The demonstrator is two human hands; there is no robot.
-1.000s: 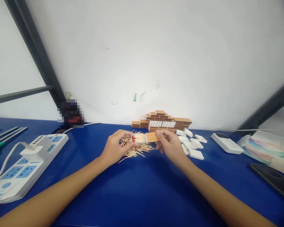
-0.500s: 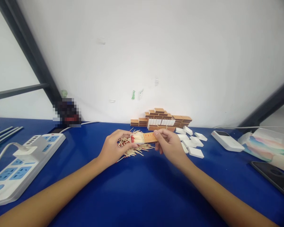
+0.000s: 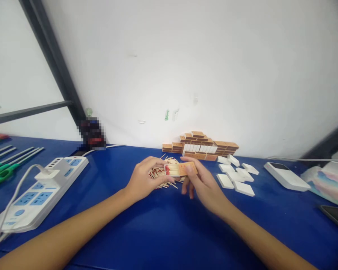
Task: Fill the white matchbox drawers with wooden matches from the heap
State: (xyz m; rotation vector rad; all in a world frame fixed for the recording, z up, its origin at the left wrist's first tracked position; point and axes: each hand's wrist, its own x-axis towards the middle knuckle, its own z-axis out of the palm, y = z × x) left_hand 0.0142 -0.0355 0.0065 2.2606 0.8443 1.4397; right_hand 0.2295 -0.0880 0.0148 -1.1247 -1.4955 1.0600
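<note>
Both hands hold one matchbox [image 3: 181, 169] above the blue table [image 3: 163, 225]. My left hand [image 3: 145, 182] grips the tray end, which shows red match heads. My right hand [image 3: 201, 183] pinches the brown sleeve end. The tray sticks out only a little from the sleeve. Under the hands lies a heap of loose matches [image 3: 162, 176]. A stack of brown matchboxes [image 3: 199, 145] stands against the white wall behind. Several white empty trays [image 3: 236, 178] lie just right of my right hand.
A white power strip [image 3: 36, 193] with a plugged cable lies at the left, green-handled tools [image 3: 2, 168] beyond it. A white device [image 3: 283, 175], a tissue pack [image 3: 326, 180] and a dark phone [image 3: 336, 215] sit at the right. Dark metal frame bars rise on both sides.
The tray has slid further into the sleeve, so less of the matches shows. The hands have come closer together, and the view has shifted a little to the left.
</note>
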